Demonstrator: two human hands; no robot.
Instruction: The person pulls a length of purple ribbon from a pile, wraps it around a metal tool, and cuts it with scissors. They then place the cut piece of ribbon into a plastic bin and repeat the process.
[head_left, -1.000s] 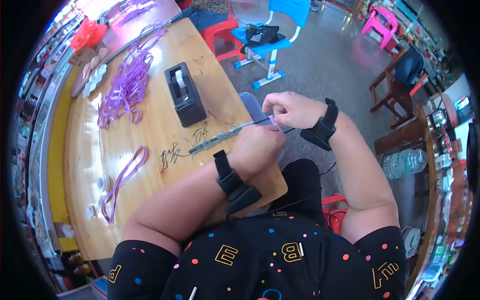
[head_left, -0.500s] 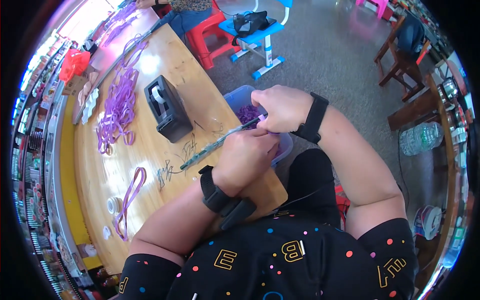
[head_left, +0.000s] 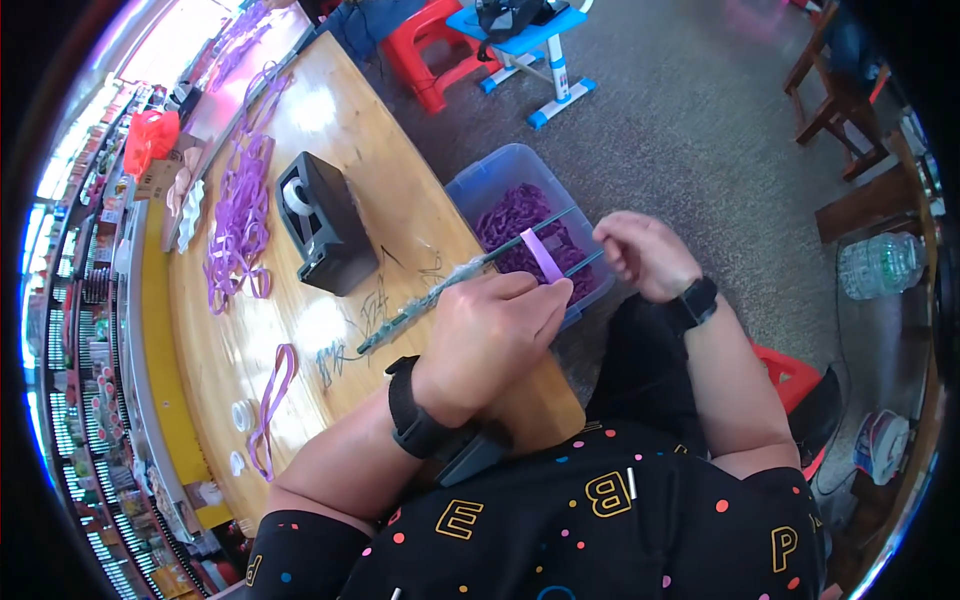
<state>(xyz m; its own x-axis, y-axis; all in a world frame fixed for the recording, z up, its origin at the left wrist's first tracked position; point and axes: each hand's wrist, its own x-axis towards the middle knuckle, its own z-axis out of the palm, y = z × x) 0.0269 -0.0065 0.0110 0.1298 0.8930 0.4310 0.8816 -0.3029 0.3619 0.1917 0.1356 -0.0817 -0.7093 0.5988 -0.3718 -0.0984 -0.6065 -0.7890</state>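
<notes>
Two thin dark rods [head_left: 500, 250] reach past the table edge over a translucent plastic bin [head_left: 470, 185]. One of them runs back along the tabletop under clear tape. A purple ribbon [head_left: 542, 256] spans the rods. My left hand [head_left: 495, 335] rests at the table edge, thumb and fingers pinching the ribbon's lower end beside the nearer rod. Off to the right of the rod tips is my right hand [head_left: 650, 257], its fingers loosely curled and slightly apart, with nothing visible in them. Inside the bin lies a heap of purple ribbon pieces [head_left: 525, 210].
A black tape dispenser [head_left: 330, 225] stands on the wooden table [head_left: 390, 130]. Purple ribbon loops [head_left: 240, 225] lie beyond it, and a single loop [head_left: 275, 410] lies nearer, beside a white tape roll [head_left: 243, 416]. A red stool [head_left: 430, 60] and a blue-topped stand [head_left: 520, 35] are beyond the bin.
My right hand has drawn away from the rods to the right and lower, uncovering the ribbon across them. The left hand stays at the table edge. The view has shifted slightly.
</notes>
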